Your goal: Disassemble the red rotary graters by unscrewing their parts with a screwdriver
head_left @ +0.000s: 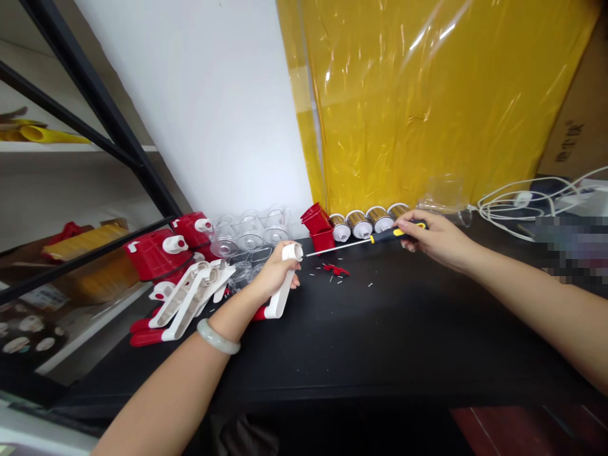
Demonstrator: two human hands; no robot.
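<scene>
My left hand (276,273) is closed around a white crank handle (284,295) with a red grip, its round end turned up and to the right. In my right hand (430,237) is a screwdriver (389,235) with a black and yellow handle, held nearly level. Its long shaft points left, and the tip is at the round end of the crank handle; whether it sits in a screw I cannot tell. Below the shaft, several small screws (370,285) and a red plastic piece (336,270) lie on the black table (380,354).
More white crank handles (190,301) and red housings (159,253) lie at the left. Clear plastic cups (250,231), red hoppers (317,227) and grater drums (360,224) line the back. White cables (503,209) coil at the right. A black metal frame (102,95) stands at left.
</scene>
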